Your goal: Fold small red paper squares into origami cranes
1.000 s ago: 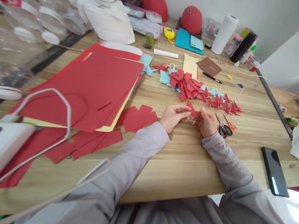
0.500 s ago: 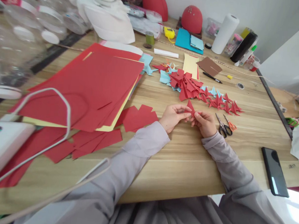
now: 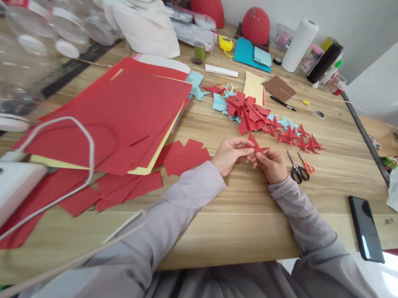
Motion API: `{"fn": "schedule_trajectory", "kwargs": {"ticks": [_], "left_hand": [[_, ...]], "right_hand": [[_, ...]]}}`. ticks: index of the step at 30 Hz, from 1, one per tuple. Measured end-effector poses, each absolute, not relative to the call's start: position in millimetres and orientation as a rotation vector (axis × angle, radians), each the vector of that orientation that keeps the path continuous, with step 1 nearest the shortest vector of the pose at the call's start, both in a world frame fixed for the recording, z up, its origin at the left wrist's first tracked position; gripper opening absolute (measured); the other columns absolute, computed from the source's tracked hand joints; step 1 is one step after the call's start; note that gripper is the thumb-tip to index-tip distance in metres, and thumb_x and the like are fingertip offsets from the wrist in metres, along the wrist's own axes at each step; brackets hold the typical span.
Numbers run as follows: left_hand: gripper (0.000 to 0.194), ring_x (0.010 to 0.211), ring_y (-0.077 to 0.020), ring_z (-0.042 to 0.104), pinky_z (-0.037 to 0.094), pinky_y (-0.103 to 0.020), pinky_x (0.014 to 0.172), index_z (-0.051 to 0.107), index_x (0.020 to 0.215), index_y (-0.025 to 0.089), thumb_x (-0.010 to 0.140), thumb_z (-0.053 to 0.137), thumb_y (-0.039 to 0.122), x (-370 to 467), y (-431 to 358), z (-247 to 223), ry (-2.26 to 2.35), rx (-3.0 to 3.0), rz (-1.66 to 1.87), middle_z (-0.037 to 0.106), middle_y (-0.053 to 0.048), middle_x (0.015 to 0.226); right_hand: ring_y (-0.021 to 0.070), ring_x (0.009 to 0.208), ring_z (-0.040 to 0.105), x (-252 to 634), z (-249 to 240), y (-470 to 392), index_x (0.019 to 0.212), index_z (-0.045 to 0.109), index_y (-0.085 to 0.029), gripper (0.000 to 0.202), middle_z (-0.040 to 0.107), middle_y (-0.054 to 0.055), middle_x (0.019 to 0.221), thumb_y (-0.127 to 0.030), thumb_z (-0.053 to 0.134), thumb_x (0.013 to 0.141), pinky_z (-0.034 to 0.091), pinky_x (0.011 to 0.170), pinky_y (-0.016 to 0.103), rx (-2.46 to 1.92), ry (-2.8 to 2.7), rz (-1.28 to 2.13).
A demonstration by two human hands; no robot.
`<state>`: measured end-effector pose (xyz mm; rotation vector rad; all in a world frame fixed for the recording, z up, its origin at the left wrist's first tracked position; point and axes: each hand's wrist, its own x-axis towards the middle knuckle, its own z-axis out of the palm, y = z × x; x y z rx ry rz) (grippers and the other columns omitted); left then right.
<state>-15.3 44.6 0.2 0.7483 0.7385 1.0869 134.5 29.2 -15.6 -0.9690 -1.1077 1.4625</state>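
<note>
Between my fingertips is a small piece of folded red paper point(image 3: 254, 144), with one point sticking up and another pointing right. My left hand point(image 3: 232, 155) pinches it from the left. My right hand point(image 3: 271, 163) grips its lower right part between thumb and fingers, so some of the folds are hidden. Just beyond my hands lies a heap of folded red paper pieces point(image 3: 248, 114), mixed with light blue ones point(image 3: 220, 103). A row of pointed red paper figures point(image 3: 295, 136) stretches to the right of the heap.
Black scissors point(image 3: 298, 172) and orange scissors point(image 3: 307, 164) lie right of my right hand. Large red sheets point(image 3: 121, 119) and cut red squares point(image 3: 187, 157) cover the left side. A white cable point(image 3: 93, 144) crosses them. A phone point(image 3: 366, 229) lies near the right edge.
A pointed part of the red paper now sticks out to the right above my right thumb. My right fingers have shifted slightly lower on it; my left hand has barely moved.
</note>
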Motion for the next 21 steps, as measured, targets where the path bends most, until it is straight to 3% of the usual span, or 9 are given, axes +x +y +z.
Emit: {"fn": "schedule_trajectory", "kwargs": {"ticks": [10,16,21], "left_hand": [[0.027,0.064,-0.0119,0.063,0.05,-0.026,0.06,0.07,0.085,0.014,0.059,0.074,0.02,-11.1,43.3,-2.2,0.728,0.704,1.138,0.068,-0.003,0.075],[0.031,0.061,-0.0117,0.061,0.049,-0.027,0.062,0.072,0.088,0.014,0.059,0.076,0.024,-7.9,41.2,-3.8,0.764,0.814,1.116,0.068,-0.002,0.067],[0.028,0.061,-0.0109,0.061,0.048,-0.025,0.06,0.072,0.083,0.013,0.059,0.077,0.027,-7.4,42.7,-5.8,0.796,0.812,1.154,0.069,-0.003,0.071]], "right_hand": [[0.0075,0.044,0.053,134.1,-8.1,31.8,0.061,0.058,-0.018,0.026,0.065,-0.004,0.056,-0.035,0.077,0.062,0.046,0.045,0.021,-1.046,-0.92,1.288],[0.0095,0.046,0.055,135.0,-14.2,31.8,0.064,0.057,-0.019,0.023,0.066,-0.002,0.058,-0.035,0.073,0.068,0.046,0.047,0.023,-1.043,-1.063,1.251],[0.01,0.047,0.055,134.1,-14.4,31.1,0.072,0.058,-0.019,0.021,0.064,-0.004,0.058,-0.032,0.073,0.067,0.046,0.048,0.024,-1.131,-1.162,0.999]]}}
